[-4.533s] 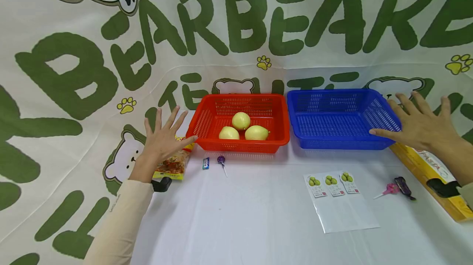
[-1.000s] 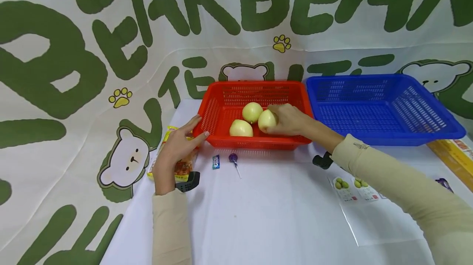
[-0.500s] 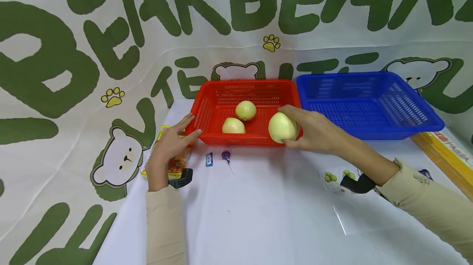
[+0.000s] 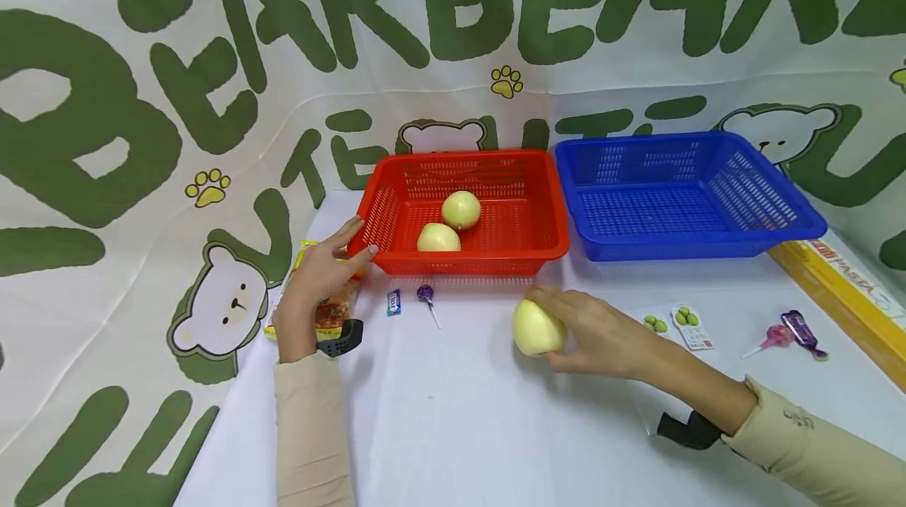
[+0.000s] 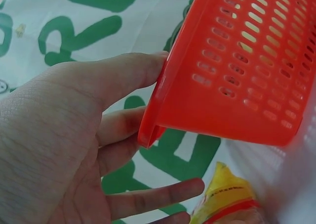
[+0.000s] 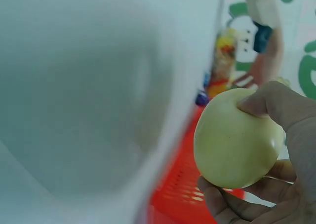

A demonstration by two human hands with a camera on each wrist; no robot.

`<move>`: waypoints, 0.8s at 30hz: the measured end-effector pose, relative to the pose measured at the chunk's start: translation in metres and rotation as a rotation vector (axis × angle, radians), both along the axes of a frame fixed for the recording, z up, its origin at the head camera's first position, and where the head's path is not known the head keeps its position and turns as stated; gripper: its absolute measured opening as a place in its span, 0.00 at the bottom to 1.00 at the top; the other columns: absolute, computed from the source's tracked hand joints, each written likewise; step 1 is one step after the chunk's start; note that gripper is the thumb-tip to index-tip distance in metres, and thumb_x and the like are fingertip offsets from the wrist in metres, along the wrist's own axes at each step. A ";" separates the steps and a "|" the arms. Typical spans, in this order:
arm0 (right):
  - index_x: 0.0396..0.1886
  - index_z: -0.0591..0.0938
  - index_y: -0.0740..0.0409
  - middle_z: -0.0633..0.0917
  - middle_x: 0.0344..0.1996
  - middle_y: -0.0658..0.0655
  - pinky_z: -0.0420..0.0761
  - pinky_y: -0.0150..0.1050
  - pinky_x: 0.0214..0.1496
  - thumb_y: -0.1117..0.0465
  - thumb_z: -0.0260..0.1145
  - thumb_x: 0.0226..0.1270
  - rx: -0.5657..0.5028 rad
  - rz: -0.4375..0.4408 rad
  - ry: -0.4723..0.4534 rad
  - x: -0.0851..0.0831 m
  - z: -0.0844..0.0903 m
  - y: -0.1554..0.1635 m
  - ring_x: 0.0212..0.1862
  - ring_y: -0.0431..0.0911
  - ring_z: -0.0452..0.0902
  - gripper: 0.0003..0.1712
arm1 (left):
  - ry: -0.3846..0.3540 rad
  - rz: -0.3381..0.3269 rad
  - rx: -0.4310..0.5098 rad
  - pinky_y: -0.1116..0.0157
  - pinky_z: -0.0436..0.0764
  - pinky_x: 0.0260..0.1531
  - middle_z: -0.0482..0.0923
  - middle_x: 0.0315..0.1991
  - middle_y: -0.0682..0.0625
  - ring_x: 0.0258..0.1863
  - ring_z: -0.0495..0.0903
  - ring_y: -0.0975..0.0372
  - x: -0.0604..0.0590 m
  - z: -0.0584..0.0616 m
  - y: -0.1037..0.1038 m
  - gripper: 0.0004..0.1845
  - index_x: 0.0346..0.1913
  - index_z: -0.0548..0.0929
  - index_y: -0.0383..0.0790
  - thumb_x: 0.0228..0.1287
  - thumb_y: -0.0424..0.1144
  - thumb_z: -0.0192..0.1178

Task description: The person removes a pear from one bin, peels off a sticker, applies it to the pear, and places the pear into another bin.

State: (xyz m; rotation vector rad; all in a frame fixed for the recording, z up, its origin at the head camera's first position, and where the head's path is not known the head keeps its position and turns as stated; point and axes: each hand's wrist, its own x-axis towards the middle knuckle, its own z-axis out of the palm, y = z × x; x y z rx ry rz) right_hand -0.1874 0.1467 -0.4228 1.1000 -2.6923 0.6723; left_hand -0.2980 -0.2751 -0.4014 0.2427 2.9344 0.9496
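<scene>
The right hand [image 4: 591, 336] has its fingers round the fruit [image 4: 536, 328], thumb on one side and fingertips on the other. It is out over the counter [image 4: 432, 444], at five o'clock from the red basket [image 4: 495, 263]; I cannot tell whether it touches down. That grip looks sound: keep the pressure even, as the smooth skin may slip. If lowering, ease it down and let it settle before loosening, since something this round could roll toward the lollipop [image 4: 425, 293] at nine o'clock or the labels [image 4: 688, 325] at three. The left hand [image 4: 311, 277], fingers spread wide, touches the basket rim at eight o'clock; a light touch should steady it without tipping the remaining pair [image 4: 461, 210].
</scene>
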 end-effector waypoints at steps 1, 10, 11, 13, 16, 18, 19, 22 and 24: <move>0.69 0.72 0.63 0.78 0.63 0.63 0.82 0.49 0.55 0.54 0.80 0.47 0.008 0.002 -0.003 0.001 -0.005 -0.001 0.56 0.54 0.80 0.48 | 0.003 0.001 0.001 0.50 0.83 0.46 0.53 0.78 0.61 0.61 0.73 0.45 0.000 0.000 0.000 0.42 0.78 0.57 0.61 0.66 0.69 0.53; 0.70 0.71 0.66 0.75 0.66 0.66 0.79 0.53 0.58 0.55 0.79 0.49 0.035 0.001 -0.043 0.001 -0.025 -0.004 0.60 0.58 0.77 0.48 | 0.002 0.002 -0.009 0.50 0.83 0.47 0.52 0.78 0.60 0.61 0.73 0.45 0.000 0.000 0.001 0.42 0.78 0.56 0.61 0.66 0.69 0.53; 0.70 0.70 0.66 0.75 0.66 0.65 0.79 0.53 0.59 0.54 0.78 0.50 0.041 -0.009 -0.048 0.000 -0.025 -0.003 0.60 0.58 0.77 0.49 | 0.005 0.001 -0.010 0.49 0.82 0.47 0.52 0.78 0.60 0.61 0.73 0.45 0.000 0.001 0.001 0.42 0.79 0.56 0.61 0.66 0.69 0.53; 0.71 0.69 0.65 0.74 0.67 0.63 0.78 0.53 0.59 0.53 0.78 0.50 0.055 -0.029 -0.055 0.000 -0.025 -0.002 0.60 0.56 0.77 0.49 | 0.007 0.000 -0.013 0.48 0.82 0.48 0.52 0.79 0.59 0.62 0.72 0.44 -0.001 0.001 0.002 0.41 0.79 0.56 0.61 0.66 0.68 0.53; 0.72 0.68 0.64 0.74 0.68 0.62 0.78 0.53 0.58 0.51 0.79 0.51 0.072 -0.043 -0.062 0.001 -0.025 0.000 0.60 0.54 0.78 0.51 | 0.011 0.002 -0.020 0.48 0.82 0.48 0.52 0.79 0.58 0.61 0.72 0.44 -0.002 0.000 0.003 0.42 0.79 0.56 0.61 0.66 0.69 0.53; 0.73 0.67 0.64 0.73 0.68 0.62 0.77 0.54 0.58 0.51 0.80 0.51 0.075 -0.038 -0.053 0.001 -0.024 0.001 0.59 0.55 0.79 0.52 | 0.011 0.004 -0.024 0.49 0.83 0.46 0.52 0.79 0.58 0.61 0.72 0.44 -0.003 0.000 0.004 0.42 0.79 0.56 0.62 0.65 0.69 0.53; 0.73 0.66 0.64 0.73 0.68 0.62 0.77 0.54 0.59 0.51 0.80 0.50 0.078 -0.035 -0.048 0.002 -0.024 0.001 0.59 0.55 0.78 0.53 | 0.012 0.004 -0.028 0.50 0.83 0.46 0.52 0.79 0.58 0.61 0.72 0.44 -0.002 -0.001 0.004 0.42 0.79 0.56 0.62 0.65 0.70 0.52; 0.74 0.65 0.64 0.71 0.70 0.63 0.74 0.55 0.61 0.48 0.82 0.49 0.096 -0.030 -0.040 0.003 -0.024 0.003 0.61 0.55 0.76 0.57 | 0.010 0.008 -0.039 0.49 0.83 0.46 0.51 0.79 0.59 0.61 0.72 0.45 -0.002 -0.001 0.003 0.43 0.79 0.55 0.61 0.65 0.71 0.51; 0.75 0.63 0.63 0.69 0.72 0.62 0.71 0.55 0.63 0.46 0.82 0.49 0.103 -0.027 -0.057 0.004 -0.022 0.005 0.65 0.55 0.73 0.59 | 0.026 0.010 -0.050 0.47 0.81 0.49 0.52 0.79 0.57 0.64 0.70 0.44 -0.001 0.000 0.002 0.42 0.79 0.56 0.58 0.66 0.70 0.51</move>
